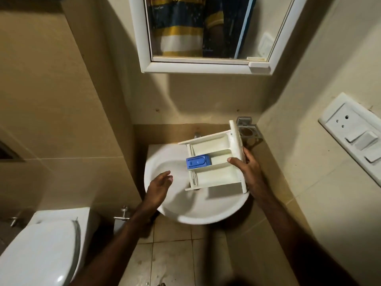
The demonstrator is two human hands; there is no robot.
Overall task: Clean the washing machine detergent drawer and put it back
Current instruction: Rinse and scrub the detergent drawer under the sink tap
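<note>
A white detergent drawer (214, 159) with three compartments and a blue insert (197, 162) in the middle one is held level over the white wash basin (185, 211). My right hand (246, 168) grips the drawer at its front panel on the right, thumb on the inside edge. My left hand (159, 185) hovers over the basin's left side with fingers straight, apart from the drawer and holding nothing. The tap (197, 134) sticks out behind the drawer, mostly hidden.
A white-framed mirror (204, 36) hangs above the basin. A metal holder (248, 132) is fixed in the right corner. A switch panel (358, 139) is on the right wall. A toilet (41, 248) stands at lower left, with a wall valve (122, 215) beside it.
</note>
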